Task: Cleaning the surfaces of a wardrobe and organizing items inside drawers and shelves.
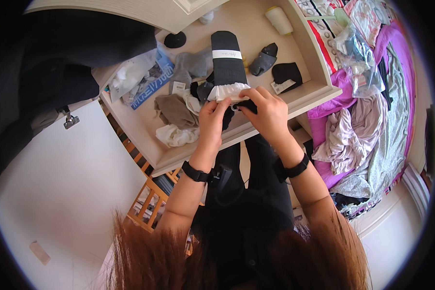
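A pair of black socks [229, 72] with a white paper band round it is held over an open drawer [179, 157]. Its near end has a white ruffled edge [225, 91]. My left hand [212, 118] pinches the left of that edge between thumb and fingers. At the right side, my right hand [268, 113] grips the same end with bent fingers. A small dark piece and a pale ring show between the fingertips, too small to name. Under the hands lie a brown crumpled cloth [173, 110], a white cloth [175, 136] and grey socks [188, 65].
The drawer also holds a rolled dark grey sock [264, 60], a black folded item with a tag [287, 76], a cream thread cone [279, 20] and a plastic bag [135, 72]. Clothes [350, 130] cover a bed at right. Black garments [48, 63] hang at left.
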